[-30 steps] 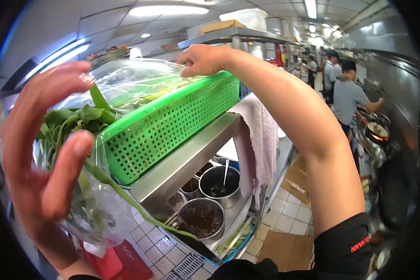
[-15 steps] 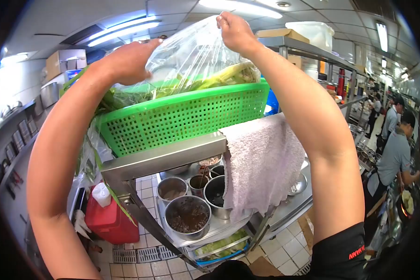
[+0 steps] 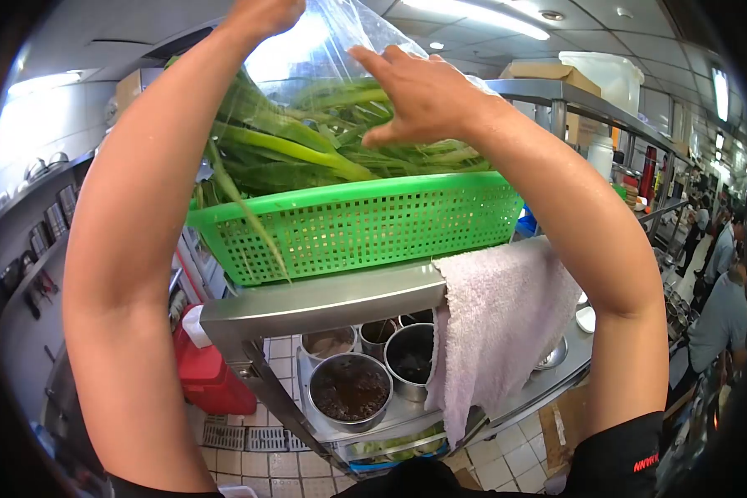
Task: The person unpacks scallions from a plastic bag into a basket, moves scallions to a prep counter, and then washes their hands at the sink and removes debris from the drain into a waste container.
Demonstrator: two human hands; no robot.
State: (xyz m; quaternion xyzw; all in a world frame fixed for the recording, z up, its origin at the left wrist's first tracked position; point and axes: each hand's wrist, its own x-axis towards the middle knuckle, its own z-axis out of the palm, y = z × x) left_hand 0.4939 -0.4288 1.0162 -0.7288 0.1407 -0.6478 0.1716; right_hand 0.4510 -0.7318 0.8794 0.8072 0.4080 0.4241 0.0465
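So the biggest thing here is a metal stand (image 3: 324,303), and the green basket (image 3: 407,184) sits right on top of it, so I'll place everything off that basket. Off to its far right, well apart, there's a person in a grey shirt (image 3: 720,319). The basket is packed with long leafy greens (image 3: 299,158), piled above its rim, with one thin stalk flopping over the front on the left side. A clear plastic bag (image 3: 340,46) covers part of the greens and stretches up above the basket, out the top of the view.

Below the basket and to its left is a red bin (image 3: 216,382) on the floor. A pale pinkish towel (image 3: 506,315) hangs from the stand, below the basket's right end. Behind the basket on the right, up on a shelf, there's a cardboard box (image 3: 552,75) with a white tub (image 3: 618,83) next to it. Under the basket, inside the stand, sits a pot of brown stuff (image 3: 353,426), with a few other pots around it.

Hands now: the right hand (image 3: 427,95) is over the basket's greens, against the plastic, fingers spread and thumb well apart. The left hand (image 3: 270,15) is above the basket's left half, curled beside the plastic; its fingertips are cut off, so I can't tell whether it's pinching anything.
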